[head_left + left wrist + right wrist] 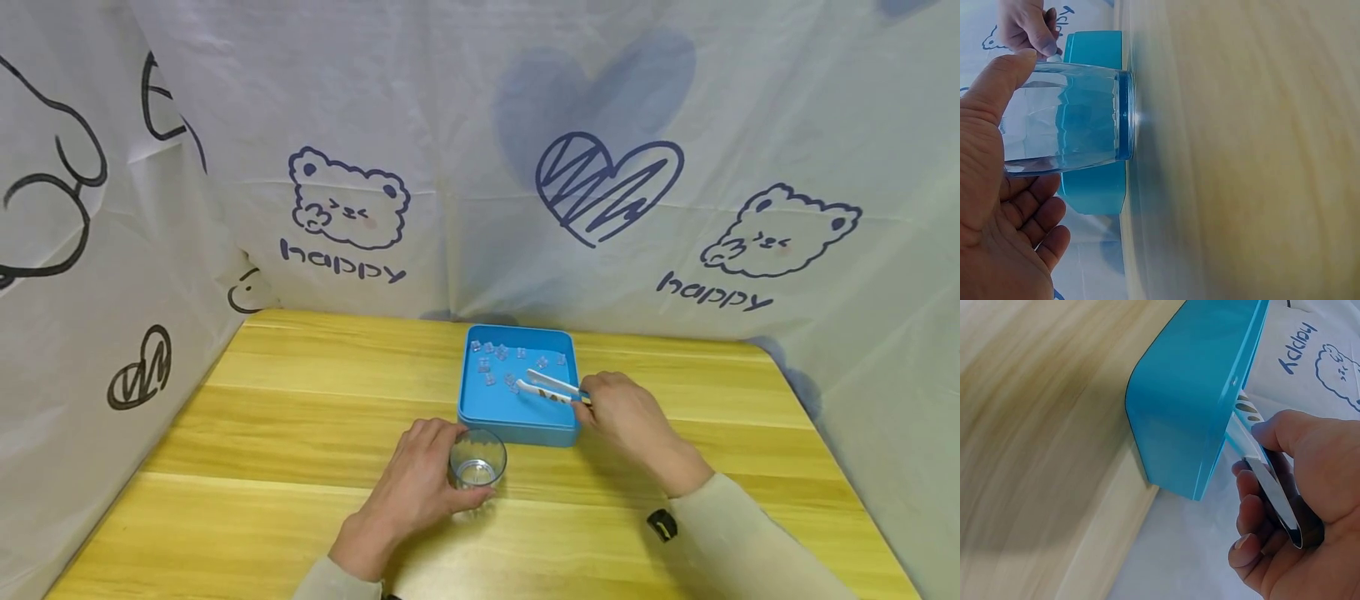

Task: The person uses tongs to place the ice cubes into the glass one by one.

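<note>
My left hand [416,479] holds a clear drinking glass [478,462], thumb on the near side and fingers round the far side. The glass stands upright with its base right at the tabletop, just in front of a shallow blue box [517,435]. Small clear cubes [483,365] lie scattered on the box floor, mostly toward the back and left. In my right hand [630,421] is a pair of tongs [538,391] with pale tips and a bent metal handle [1279,503]. The tongs reach over the box's right rim, their tips apart near several cubes.
The wooden table [300,400] extends to both sides of the box. A white cloth [465,167] with bear and heart drawings hangs behind the table and along its sides. A small black item [662,526] sits at the right sleeve's cuff.
</note>
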Tool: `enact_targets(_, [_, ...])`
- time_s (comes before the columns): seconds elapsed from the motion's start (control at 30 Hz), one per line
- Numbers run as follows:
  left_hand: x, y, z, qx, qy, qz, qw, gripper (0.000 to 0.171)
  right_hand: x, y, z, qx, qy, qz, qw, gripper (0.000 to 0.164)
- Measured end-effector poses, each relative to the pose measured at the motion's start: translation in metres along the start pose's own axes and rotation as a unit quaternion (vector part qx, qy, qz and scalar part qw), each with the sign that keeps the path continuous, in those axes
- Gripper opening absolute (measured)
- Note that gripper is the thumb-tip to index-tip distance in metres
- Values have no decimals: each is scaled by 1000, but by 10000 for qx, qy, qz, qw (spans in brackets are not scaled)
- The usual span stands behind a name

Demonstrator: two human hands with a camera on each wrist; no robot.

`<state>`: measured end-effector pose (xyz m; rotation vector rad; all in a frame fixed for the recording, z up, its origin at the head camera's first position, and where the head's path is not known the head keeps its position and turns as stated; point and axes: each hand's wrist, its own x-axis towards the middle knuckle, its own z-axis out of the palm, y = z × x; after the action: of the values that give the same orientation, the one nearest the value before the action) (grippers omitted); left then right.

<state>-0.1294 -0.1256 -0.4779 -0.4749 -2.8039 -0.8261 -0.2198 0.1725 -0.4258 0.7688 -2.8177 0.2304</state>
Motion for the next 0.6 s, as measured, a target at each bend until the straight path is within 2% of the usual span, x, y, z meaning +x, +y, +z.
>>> enact_targets(0.2, [0, 0, 1, 36, 1, 4, 10000, 79, 4, -2, 6, -178, -153, -94, 9997, 21])
enact_targets(0.6, [0, 0, 1, 33, 14, 1, 10000, 79, 9, -2, 12, -296, -87, -236, 9992, 23])
